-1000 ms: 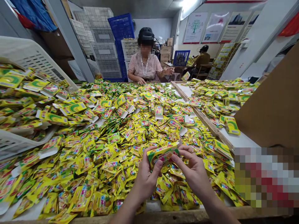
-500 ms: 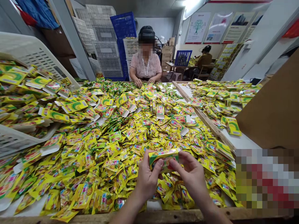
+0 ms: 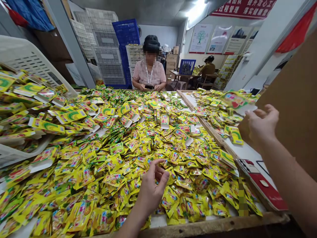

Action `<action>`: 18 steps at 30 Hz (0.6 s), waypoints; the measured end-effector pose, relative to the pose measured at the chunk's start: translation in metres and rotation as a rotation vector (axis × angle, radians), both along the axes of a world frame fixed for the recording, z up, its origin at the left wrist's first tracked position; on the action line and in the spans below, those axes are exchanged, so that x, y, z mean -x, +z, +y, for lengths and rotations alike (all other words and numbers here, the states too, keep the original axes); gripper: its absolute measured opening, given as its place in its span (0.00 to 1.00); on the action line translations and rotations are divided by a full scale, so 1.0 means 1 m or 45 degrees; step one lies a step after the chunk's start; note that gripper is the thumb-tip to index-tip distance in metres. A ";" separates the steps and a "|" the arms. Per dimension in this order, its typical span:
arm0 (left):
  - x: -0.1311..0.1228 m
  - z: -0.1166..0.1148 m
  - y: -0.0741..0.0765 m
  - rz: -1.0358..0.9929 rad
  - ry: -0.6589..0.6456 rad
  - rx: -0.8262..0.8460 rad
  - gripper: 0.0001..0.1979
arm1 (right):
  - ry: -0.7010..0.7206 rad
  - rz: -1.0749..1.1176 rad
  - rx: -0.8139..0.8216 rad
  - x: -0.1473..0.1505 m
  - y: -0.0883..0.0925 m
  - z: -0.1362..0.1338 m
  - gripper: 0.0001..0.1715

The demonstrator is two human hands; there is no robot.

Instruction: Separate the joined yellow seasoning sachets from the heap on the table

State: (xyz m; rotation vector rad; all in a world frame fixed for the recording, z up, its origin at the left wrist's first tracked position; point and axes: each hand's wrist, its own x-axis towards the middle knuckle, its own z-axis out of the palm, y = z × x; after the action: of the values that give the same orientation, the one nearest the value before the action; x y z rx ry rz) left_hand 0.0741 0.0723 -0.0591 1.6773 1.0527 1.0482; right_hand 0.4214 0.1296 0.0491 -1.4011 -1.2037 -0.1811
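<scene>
My left hand [image 3: 151, 188] hovers palm-up over the heap of yellow-green sachets [image 3: 138, 155] on the table, its fingers loosely curled and apart, holding nothing. My right hand [image 3: 261, 125] is raised at the right with its fingers stretched out. Just beyond its fingertips a small yellow-green carton [image 3: 234, 99] hangs blurred in the air, apart from the hand, above the pile of similar cartons [image 3: 218, 109] on the right-hand board.
A white basket [image 3: 29, 62] of flat cartons tilts at the left. A brown cardboard sheet [image 3: 294, 99] stands at the right. A person [image 3: 149, 74] sits across the table, another farther back. Stacked crates [image 3: 111, 49] line the rear wall. The wooden table edge [image 3: 210, 224] runs along the front.
Both hands held the carton together before. Now my right hand has swung up and right and let it go, and my left hand has stayed low, empty.
</scene>
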 end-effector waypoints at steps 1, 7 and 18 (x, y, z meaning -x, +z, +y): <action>0.000 0.001 0.000 0.019 -0.004 -0.019 0.15 | -0.050 -0.036 0.005 -0.001 0.000 0.005 0.31; -0.007 0.002 -0.008 0.207 -0.041 -0.210 0.10 | 0.326 -0.508 0.585 0.075 -0.066 0.037 0.07; 0.002 0.062 0.013 0.690 0.137 -0.314 0.09 | 0.352 -0.877 1.038 0.118 -0.099 0.055 0.07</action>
State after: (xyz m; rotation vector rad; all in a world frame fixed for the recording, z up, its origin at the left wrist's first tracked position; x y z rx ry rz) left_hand 0.0722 0.1343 -0.0459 2.1996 1.4114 0.8298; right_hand 0.3033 0.1847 -0.0503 -1.9122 -2.1890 0.0457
